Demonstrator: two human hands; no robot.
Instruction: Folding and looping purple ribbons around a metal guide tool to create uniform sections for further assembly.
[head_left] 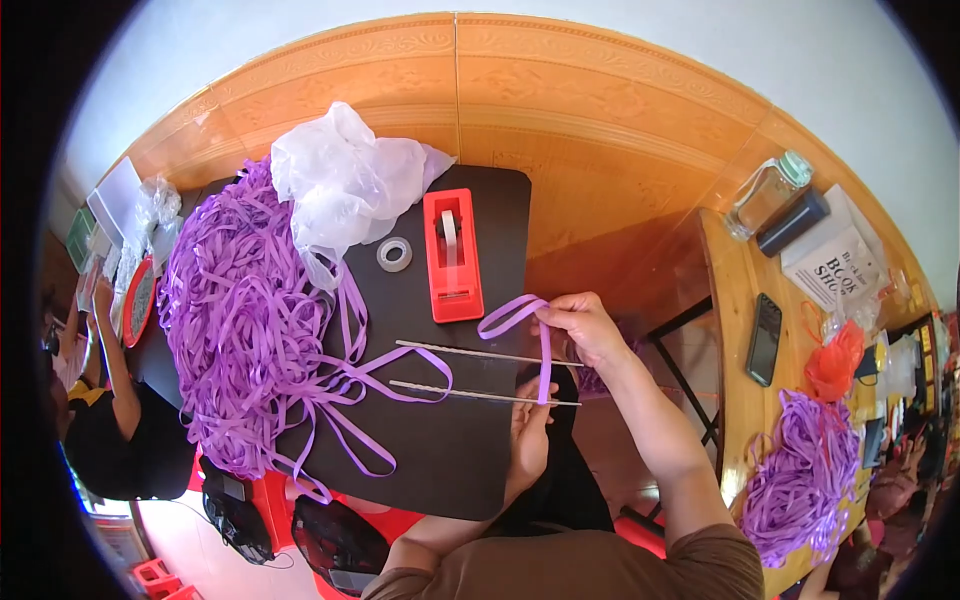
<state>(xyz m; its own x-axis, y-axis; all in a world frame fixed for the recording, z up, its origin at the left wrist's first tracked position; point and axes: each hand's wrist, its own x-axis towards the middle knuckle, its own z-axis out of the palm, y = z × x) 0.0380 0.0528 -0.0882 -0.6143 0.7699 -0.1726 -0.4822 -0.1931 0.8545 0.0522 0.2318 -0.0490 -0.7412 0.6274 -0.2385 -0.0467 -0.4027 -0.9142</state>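
My right hand [585, 325] pinches a purple ribbon [508, 316] between thumb and fingers, just above the ends of two thin metal rods. A loop of that ribbon stands out to the left of the fingers, and a strip runs down across both rods. At the lower metal rod [480, 397], my left hand [530, 435] is closed from below, close to the strip; its grip is partly hidden. The upper metal rod [470, 350] lies roughly parallel. Ribbon also loops around the rods' left ends and leads to a big purple ribbon heap [240, 320] on the dark table [440, 450].
Behind the rods stand a red tape dispenser [454, 255], a tape roll [394, 254] and a white plastic bag [335, 175]. A wooden table [735, 330] on the right bears a phone [764, 340], a bottle [768, 195] and more ribbon [800, 480]. Another person [115, 430] sits at far left.
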